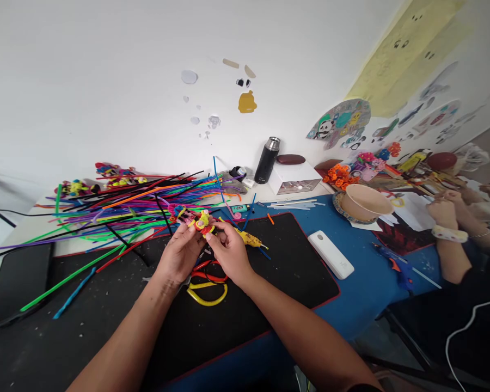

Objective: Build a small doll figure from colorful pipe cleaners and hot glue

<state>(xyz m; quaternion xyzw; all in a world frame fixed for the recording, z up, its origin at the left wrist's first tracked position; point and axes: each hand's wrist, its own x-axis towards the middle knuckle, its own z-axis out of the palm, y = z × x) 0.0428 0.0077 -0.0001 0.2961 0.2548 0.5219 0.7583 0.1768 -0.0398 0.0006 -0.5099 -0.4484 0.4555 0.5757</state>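
Observation:
Between my two hands is a small pipe-cleaner figure (pixel 202 222) in yellow, red, pink and blue. My left hand (pixel 182 251) has its fingers closed around the figure's left side. Thumb and fingers of my right hand (pixel 230 250) pinch its right side. Just below the hands, scissors with a yellow handle (pixel 208 296) and scissors with red handles (pixel 210 269) lie on the black mat (pixel 245 326); their blades are partly hidden. A yellow glue gun (pixel 250 238) rests beyond my right hand.
Many coloured pipe cleaners (pixel 147 198) are heaped at the back left, with finished figures (pixel 118 174) behind. A black thermos (pixel 267 160), white box (pixel 296 177), white power bank (pixel 330 255) and bowl (pixel 367 201) stand rightward. Another person's hands (pixel 445 209) are at far right, near a blue glue gun (pixel 400 272).

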